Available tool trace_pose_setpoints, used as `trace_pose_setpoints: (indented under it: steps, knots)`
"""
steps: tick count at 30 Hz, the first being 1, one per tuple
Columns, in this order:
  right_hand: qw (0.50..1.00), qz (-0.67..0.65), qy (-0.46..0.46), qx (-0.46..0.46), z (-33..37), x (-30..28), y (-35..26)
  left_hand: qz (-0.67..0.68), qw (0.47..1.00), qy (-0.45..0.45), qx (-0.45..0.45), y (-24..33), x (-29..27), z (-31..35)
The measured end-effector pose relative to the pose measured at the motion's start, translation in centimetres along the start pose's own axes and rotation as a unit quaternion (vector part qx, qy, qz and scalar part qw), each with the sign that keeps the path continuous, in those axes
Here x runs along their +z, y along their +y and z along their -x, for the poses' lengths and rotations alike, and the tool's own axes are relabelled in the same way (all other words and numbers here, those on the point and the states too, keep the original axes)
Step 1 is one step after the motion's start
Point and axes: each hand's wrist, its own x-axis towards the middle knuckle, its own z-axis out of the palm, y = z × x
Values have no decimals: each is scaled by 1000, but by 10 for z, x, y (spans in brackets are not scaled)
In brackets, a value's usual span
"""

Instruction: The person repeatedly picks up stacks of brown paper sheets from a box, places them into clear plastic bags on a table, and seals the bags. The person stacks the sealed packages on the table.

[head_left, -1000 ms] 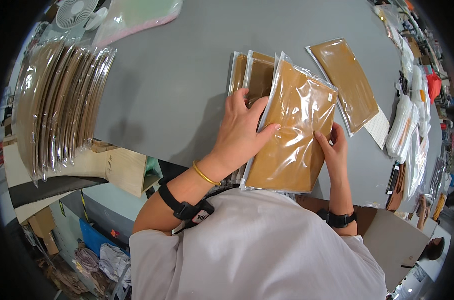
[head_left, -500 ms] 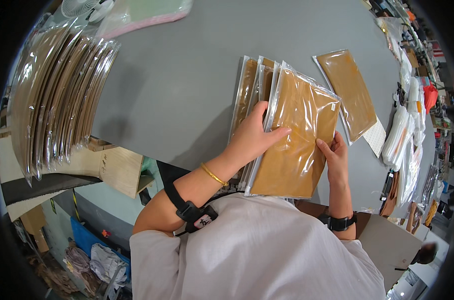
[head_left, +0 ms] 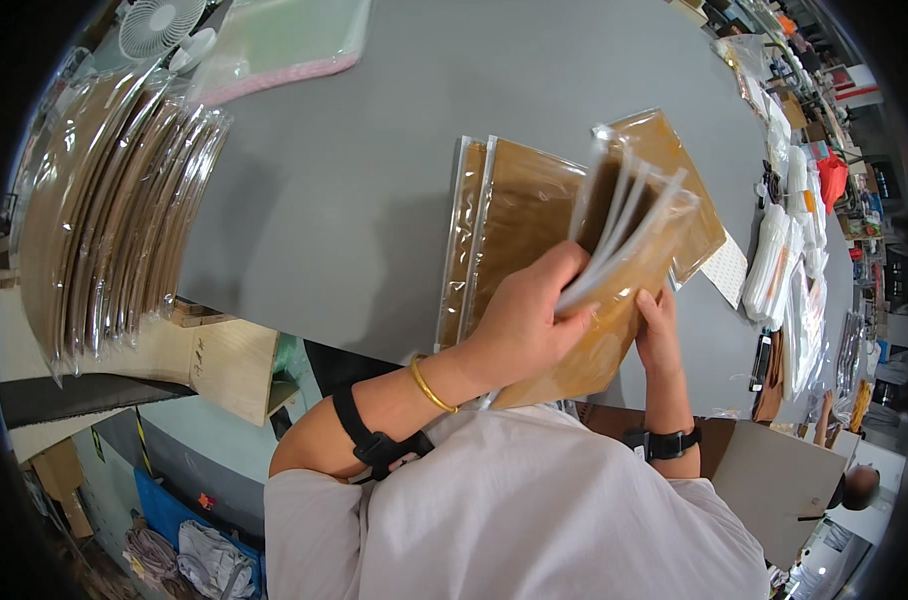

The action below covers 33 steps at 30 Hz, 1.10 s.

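Several flat clear plastic bags with brown contents are gripped by my left hand, its thumb on the top face and its fingers behind their left edges. The upper ends of these bags fan apart and blur. At their right edge, my right hand pinches them between thumb and fingers. Beneath and to the left, more brown-filled bags lie on the grey table. Another filled bag rests beyond my right hand, partly covered by the raised ones. A white dotted sheet pokes out beside it.
A tall row of filled brown bags stands at the left. Farther back are a white fan and a pile of clear plastic sleeves. Bundles of white plastic line the right edge. An open cardboard box is near my right elbow.
My left hand has moved right and lifted the left edges of the upper bags, bending them over rightward. The lower bags are now uncovered. My right hand keeps its hold on the right edge.
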Motion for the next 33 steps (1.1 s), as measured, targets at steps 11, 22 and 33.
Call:
trace_pose_setpoints:
  steps: [11,22,33]
  knots:
    - [954,-141,-183,189,-18,170,10,114,967,134,-183,-2,-166,49]
    - [983,25,35,178,-89,80,-8,-436,889,143,7,-61,-284,-30]
    - [987,-8,-19,160,-62,29,-42,-808,574,132,8,-113,-447,-168]
